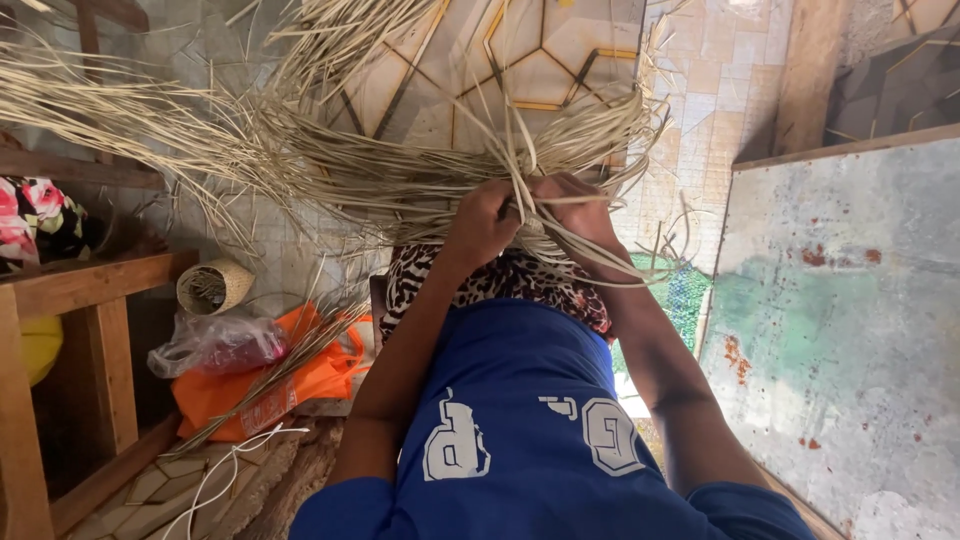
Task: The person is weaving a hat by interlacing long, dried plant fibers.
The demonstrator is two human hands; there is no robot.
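Straw bundle (400,180): a thick sheaf of pale dried strips held up in front of the person, above the lap; loose ends fan out to the left and upward, a few curl off to the right.
Left hand (482,222): fingers closed around the gathered middle of the bundle — knuckles toward the camera.
Right hand (578,212): just beside the left, also closed on the strips, with several strands running over its back.
Lap: a leopard-print cloth (500,280) under the hands, a blue shirt (520,420) nearer the camera.
Small woven basket (213,287): lying on its side at the left, mouth toward the camera, near a wooden bench (80,290).
Bags: a clear plastic bag (215,345) rests on an orange bag (300,385) — more straw stalks lie across them.
Right side: a weathered, rust-spotted board (840,330) leaning close to the right arm.
Floor (700,90): pale patterned tiles behind the bundle.
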